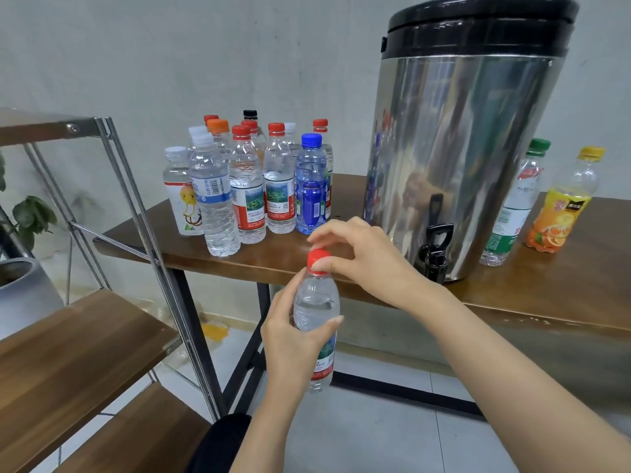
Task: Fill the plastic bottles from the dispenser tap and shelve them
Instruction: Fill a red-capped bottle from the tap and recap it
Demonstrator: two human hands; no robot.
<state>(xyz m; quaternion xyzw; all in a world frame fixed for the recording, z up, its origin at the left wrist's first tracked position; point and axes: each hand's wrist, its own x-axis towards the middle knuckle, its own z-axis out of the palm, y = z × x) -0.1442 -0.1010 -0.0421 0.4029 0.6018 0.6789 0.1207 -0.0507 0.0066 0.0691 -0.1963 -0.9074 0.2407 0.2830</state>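
**Q:** Where is the bottle being handled?

**A:** A small clear plastic bottle with a red and white label (pixel 316 302) is held upright in the air, close to the viewer. It is just in front of the near edge of a dark brown wooden table (pixel 546 295). Clear water fills it almost to the neck.

**Q:** What are the hands doing?

**A:** The left hand (pixel 290 336) grips the bottle's middle, with fingers and thumb curled round it. The right hand (pixel 362 257) reaches in from the right. Its thumb and fingertips pinch the round red screw cap (pixel 317 259) sitting on the bottle's neck.

**Q:** And the dispenser?

**A:** A tall shiny steel drum dispenser with a black lid (pixel 461 148) stands on the table, to the right of the hands. Its black lever tap (pixel 435 247) sits low on the front, by the table's near edge. The held bottle is left of the tap and apart from it.

**Q:** What else is around?

**A:** A cluster of capped plastic bottles (pixel 252 186) stands on the far left part of the table. Most have red caps, and among them is a blue bottle with a blue cap (pixel 310 186). Right of the dispenser stand a clear bottle with a green cap (pixel 512 206) and an orange drink bottle with a yellow cap (pixel 560 206). A metal-framed shelf with wooden boards (pixel 68 353) fills the near left. Beyond it is a leafy green plant in a grey pot (pixel 30 216).
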